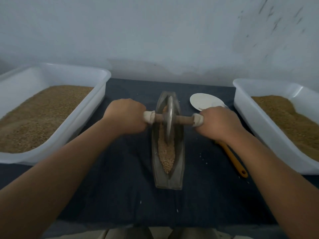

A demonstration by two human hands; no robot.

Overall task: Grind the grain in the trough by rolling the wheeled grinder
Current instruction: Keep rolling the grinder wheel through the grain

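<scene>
A boat-shaped metal trough (179, 176) lies in the middle of the table (120, 187), which is covered in dark blue cloth. Its long axis runs from the near edge toward the far edge. Tan grain (166, 156) fills its groove, most of it visible in the nearer half.

The wheeled grinder (168, 121) stands upright in the groove at about the trough's far half, its metal disc down in the grain. Its wooden axle (183, 119) crosses the trough from left to right.

The hands are set well apart, one on each side of the trough. The left hand (126, 116) is wrapped round the white-bound left end of the axle, and the right hand (219, 121) round the white-bound right end.

A spoon (205, 100) with a white bowl and an orange handle lies to the right of the trough, partly hidden under the right wrist. A white plastic tub (96, 102) of grain sits at the table's left edge and another white tub (250, 118) of grain at the right edge. A few loose specks dot the cloth.
</scene>
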